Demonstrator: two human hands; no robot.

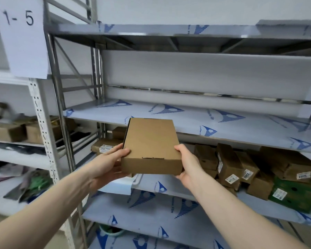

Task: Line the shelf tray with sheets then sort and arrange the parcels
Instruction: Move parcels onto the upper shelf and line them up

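I hold a plain brown cardboard parcel (pixel 150 146) flat in front of the metal shelf unit. My left hand (pixel 106 164) grips its left near corner and my right hand (pixel 188 166) grips its right near corner. The parcel hovers just before the front edge of the middle shelf tray (pixel 223 130), which is lined with a pale sheet printed with blue logos and carries no parcels. One level down, several brown parcels (pixel 241 168) with white labels and a green box (pixel 293 194) lie piled at the right. Another labelled parcel (pixel 104 145) lies behind my left hand.
A white sheet marked "1- 5" (pixel 22 36) hangs on the upright at top left. A second rack (pixel 16 133) at the left holds boxes and bags. The lined top shelf (pixel 169 30) and lower shelves (pixel 151 216) frame the unit; steel posts (pixel 58 97) stand at the left.
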